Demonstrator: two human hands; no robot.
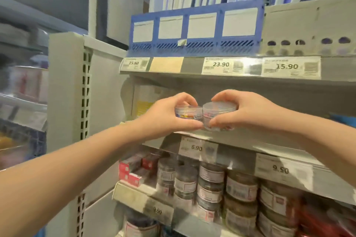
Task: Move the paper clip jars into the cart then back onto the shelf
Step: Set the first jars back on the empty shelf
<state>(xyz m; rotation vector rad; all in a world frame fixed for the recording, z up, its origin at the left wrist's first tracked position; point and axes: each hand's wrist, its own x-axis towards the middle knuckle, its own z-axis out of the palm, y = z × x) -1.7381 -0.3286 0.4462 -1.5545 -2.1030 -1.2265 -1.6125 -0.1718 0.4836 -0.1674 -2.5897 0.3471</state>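
Observation:
Two small clear round jars of coloured paper clips are held side by side just above the front edge of the middle shelf (240, 143). My left hand (165, 114) grips the left jar (187, 114), thumb below and fingers curled over its top. My right hand (248, 110) grips the right jar (217, 114) in the same way. The two jars touch each other. No cart is in view.
The shelf below holds stacks of similar labelled jars (210, 184) and red and white small boxes (133, 171). Above, a blue file rack (194, 32) stands with folders behind it. Price tags line the shelf edges. A perforated grey upright (84, 92) stands at the left.

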